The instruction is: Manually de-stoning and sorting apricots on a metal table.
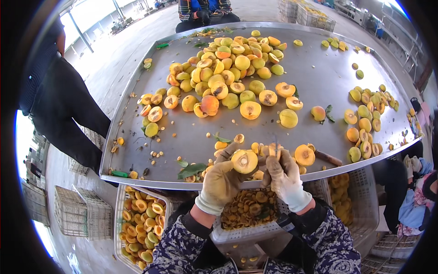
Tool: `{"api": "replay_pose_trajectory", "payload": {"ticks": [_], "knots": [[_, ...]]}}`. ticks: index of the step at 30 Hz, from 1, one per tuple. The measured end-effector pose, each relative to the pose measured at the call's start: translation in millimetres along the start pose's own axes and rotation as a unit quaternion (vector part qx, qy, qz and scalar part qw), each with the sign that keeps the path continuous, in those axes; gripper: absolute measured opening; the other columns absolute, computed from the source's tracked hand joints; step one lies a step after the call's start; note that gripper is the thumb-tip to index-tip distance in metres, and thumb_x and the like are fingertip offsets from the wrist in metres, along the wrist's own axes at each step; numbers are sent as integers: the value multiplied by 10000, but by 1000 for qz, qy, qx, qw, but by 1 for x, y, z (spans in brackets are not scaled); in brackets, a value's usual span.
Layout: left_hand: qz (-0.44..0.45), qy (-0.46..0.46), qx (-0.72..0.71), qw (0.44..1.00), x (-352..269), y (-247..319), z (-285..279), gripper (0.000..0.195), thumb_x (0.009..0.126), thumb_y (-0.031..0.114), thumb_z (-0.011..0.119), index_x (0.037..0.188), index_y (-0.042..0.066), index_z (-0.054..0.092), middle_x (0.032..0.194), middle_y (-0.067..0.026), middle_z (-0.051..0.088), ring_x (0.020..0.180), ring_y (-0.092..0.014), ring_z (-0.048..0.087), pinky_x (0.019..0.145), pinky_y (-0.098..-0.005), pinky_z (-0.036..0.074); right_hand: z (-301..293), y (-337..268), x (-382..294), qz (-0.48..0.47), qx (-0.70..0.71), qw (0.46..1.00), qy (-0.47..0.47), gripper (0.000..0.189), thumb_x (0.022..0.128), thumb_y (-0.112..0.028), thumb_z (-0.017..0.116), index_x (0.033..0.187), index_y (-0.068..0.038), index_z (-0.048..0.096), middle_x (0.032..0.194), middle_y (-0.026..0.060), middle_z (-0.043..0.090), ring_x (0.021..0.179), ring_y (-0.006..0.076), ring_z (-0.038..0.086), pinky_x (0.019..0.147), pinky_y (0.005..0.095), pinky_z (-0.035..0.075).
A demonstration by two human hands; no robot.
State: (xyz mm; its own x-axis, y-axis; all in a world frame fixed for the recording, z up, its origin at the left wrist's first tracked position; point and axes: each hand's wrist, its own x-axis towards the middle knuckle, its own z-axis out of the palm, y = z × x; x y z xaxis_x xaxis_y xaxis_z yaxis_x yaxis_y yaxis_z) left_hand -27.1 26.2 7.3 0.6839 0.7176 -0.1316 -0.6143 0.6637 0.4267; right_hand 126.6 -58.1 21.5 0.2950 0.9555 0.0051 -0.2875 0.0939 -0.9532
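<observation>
Both my hands wear stained work gloves and are above the near edge of a metal table [212, 132]. In my left hand [220, 183] is a yellow stone-fruit half [244, 161], cut face up with a pale centre. Close beside it, my right hand [284, 178] grips a small tool [276, 145] with a thin metal blade pointing up; its handle is hidden by the fingers. A small orange-brown fruit piece appears against the blade. Just right of that hand lie another cut half [304, 155] and a wooden handle [328, 158].
A heap of whole and halved fruit [219, 73] covers the table's middle, with a smaller group [365, 120] at right. Below the edge stand a crate of halves [167, 209] and a crate of scraps [246, 231]. People stand or sit at the left [65, 99], far side [205, 12] and right [415, 202].
</observation>
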Motion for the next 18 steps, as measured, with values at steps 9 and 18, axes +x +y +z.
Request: {"api": "replay_pose_trajectory", "payload": {"ticks": [9, 18], "knots": [[73, -20, 29, 997, -2, -3, 0, 531, 798, -80, 500, 1311, 57, 489, 1346, -149, 497, 1236, -302, 498, 1071, -434, 392, 14, 10, -19, 64, -116, 987, -89, 307, 993, -293, 500, 1061, 6, 479, 740, -12, 486, 618, 59, 428, 551, 228, 403], [94, -28, 162, 982, -6, -10, 15, 559, 905, -33, 490, 1428, 86, 331, 1408, -124, 424, 1218, -287, 507, 1040, -411, 420, 19, 16, -14, -42, -244, 967, -56, 180, 956, -163, 535, 1008, 3, 486, 733, 132, 557, 633, 257, 574, 590, 354, 459]]}}
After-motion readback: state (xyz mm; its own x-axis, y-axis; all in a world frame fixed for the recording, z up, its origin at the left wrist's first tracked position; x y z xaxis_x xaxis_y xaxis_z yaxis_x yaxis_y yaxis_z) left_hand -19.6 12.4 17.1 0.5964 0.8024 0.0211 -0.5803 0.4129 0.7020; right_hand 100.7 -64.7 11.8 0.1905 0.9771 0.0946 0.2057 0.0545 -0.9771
